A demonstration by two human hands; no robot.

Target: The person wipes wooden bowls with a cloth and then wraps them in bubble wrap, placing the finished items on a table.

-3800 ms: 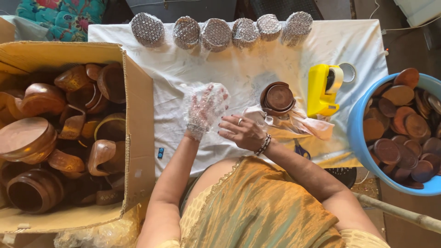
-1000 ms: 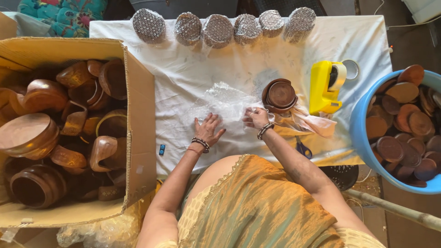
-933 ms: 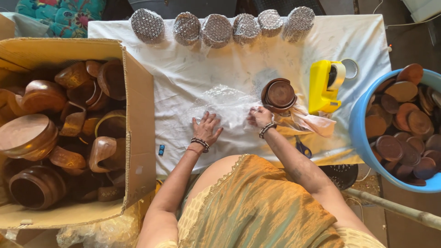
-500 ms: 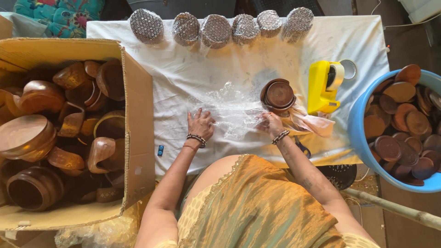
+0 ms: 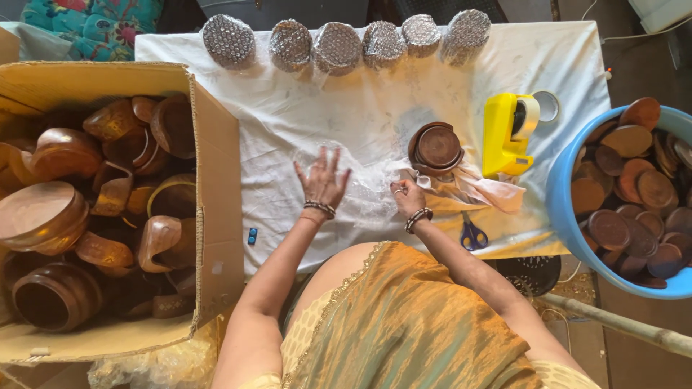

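- The left hand (image 5: 322, 181) lies flat, fingers spread wide, pressing on a sheet of clear bubble wrap (image 5: 360, 189) spread on the white cloth (image 5: 288, 122) that covers the table; its grip is open and holds nothing.
- The right hand (image 5: 408, 197) rests on the right edge of the same sheet, fingers curled down onto it (whether they pinch the plastic or only press it, I cannot tell).
- The bubble wrap lies just left of a small stack of brown round lids (image 5: 435, 148), which serves as the landmark here.
- Just right of the lids stands a yellow tape dispenser (image 5: 507, 134).
- Below the lids and slightly right, crumpled clear plastic (image 5: 481, 190) lies on the cloth, and blue-handled scissors (image 5: 472, 233) lie below that.
- Far right of the lids, a blue tub (image 5: 566, 216) holds many brown round lids.
- Above the lids, along the far edge of the cloth, six bubble-wrapped bundles (image 5: 337, 45) stand in a row.
- Well left of the lids, an open cardboard box (image 5: 216, 180) is full of brown pots and cups (image 5: 65, 216).
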